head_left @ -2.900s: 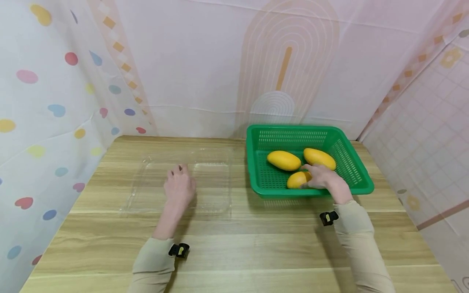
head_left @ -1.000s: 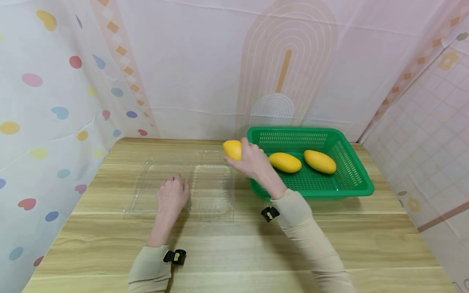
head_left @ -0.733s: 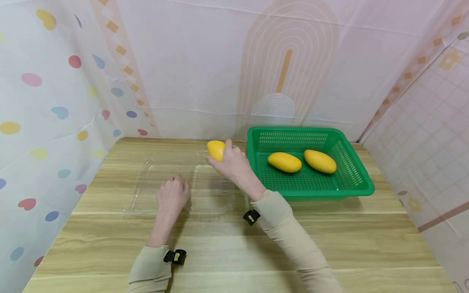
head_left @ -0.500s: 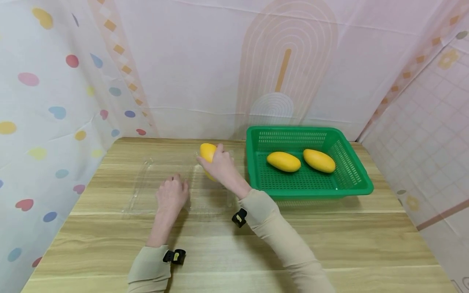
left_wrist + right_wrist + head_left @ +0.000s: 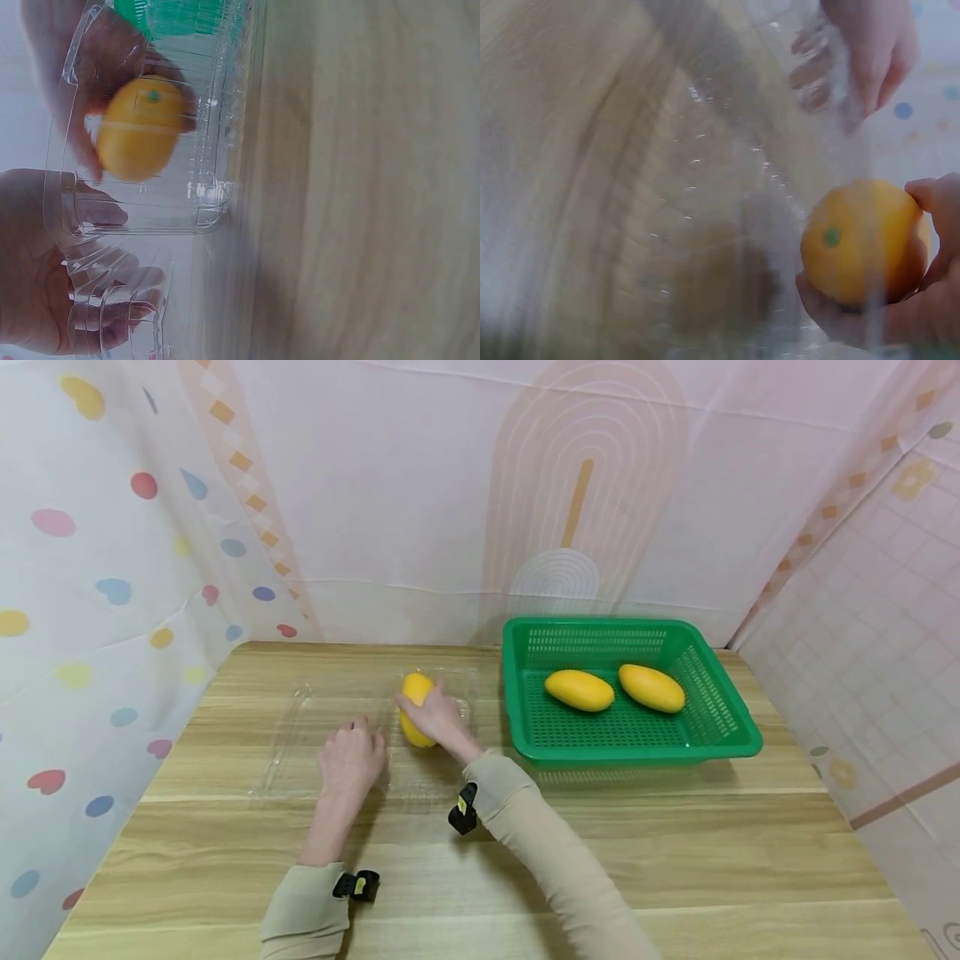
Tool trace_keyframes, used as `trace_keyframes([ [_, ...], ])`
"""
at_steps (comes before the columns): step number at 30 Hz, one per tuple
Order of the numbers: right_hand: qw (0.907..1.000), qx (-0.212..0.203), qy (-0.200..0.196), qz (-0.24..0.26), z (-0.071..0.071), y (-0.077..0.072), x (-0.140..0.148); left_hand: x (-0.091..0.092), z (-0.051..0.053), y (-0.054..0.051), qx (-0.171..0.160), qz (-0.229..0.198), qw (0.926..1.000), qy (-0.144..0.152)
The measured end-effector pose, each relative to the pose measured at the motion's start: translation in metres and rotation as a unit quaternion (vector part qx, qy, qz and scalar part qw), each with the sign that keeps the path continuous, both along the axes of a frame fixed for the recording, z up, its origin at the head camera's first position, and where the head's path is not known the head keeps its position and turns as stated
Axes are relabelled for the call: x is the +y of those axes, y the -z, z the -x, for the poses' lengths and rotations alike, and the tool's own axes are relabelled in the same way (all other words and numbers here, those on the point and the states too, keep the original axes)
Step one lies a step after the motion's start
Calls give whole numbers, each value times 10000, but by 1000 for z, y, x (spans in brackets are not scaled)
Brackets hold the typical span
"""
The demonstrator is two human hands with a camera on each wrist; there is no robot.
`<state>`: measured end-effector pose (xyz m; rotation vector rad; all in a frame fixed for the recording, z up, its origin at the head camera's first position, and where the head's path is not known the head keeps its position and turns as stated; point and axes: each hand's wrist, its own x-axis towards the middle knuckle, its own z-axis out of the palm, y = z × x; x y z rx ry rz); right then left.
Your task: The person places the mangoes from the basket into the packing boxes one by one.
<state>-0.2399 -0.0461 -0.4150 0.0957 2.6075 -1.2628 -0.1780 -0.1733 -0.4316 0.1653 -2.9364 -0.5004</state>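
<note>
Our right hand [image 5: 437, 713] holds a mango [image 5: 415, 732] over the clear plastic box [image 5: 206, 195]; our left hand [image 5: 351, 756] grips its middle. The wooden surface [image 5: 570, 860] lies under it, and pale cloth [image 5: 412, 502] hangs behind it.

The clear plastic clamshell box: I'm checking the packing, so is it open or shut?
Open: the box has its two halves spread side by side on the wood-grain table.
</note>
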Motion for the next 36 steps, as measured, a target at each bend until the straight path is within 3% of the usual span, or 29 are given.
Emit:
trace_keyframes([
  [5,9999,-161,6,53,2,9,2,0,0,0,-9,-12,10000,-12],
  [10,9999,27,-15,152,3,9,4,1,-1,0,132,-12,9999,-39],
  [18,9991,192,-364,35,4,10,5,3,-1,-1,209,0,9998,7],
  [27,9928,704,-881,-393,1,10,12,2,-1,1,184,-23,9998,13],
  [32,9830,1194,-1000,-976,-9,-4,13,2,-1,1,205,-27,9998,14],
  [36,9658,1831,-1254,-1340,-16,-21,16,2,0,2,279,-51,9996,-4],
])
